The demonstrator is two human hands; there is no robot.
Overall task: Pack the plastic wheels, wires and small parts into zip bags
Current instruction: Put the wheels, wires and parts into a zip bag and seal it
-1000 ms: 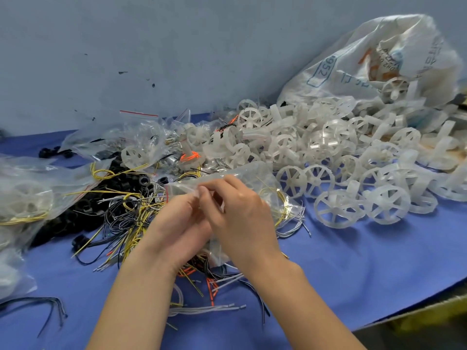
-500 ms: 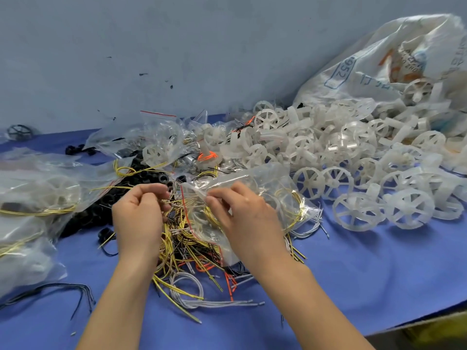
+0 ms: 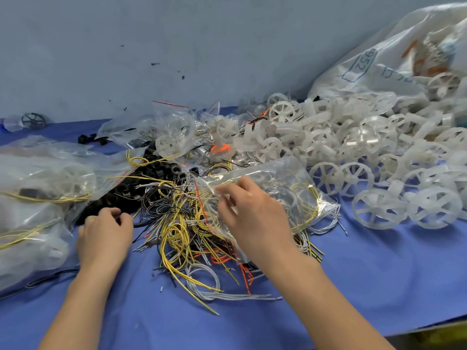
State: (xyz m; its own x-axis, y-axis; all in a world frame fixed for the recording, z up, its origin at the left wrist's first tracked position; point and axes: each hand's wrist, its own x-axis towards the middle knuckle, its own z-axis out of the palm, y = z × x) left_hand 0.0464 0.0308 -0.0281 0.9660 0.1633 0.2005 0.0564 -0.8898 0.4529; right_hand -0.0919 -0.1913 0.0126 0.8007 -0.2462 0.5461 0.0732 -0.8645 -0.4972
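Note:
My right hand pinches the mouth of a clear zip bag that holds a white wheel and a yellow wire. The bag lies over a tangle of yellow, black, orange and grey wires. My left hand is at the edge of a heap of small black ring parts, its fingers curled down onto the pile; what they hold is hidden. Loose white plastic wheels are piled at the right.
Filled zip bags lie at the left on the blue table cover. More bags sit at the back by the wall. A big white sack spills wheels at the far right. The table edge runs along the bottom right.
My left hand let go of the bag and moved left and down to the black parts. My right hand keeps hold of the bag's mouth.

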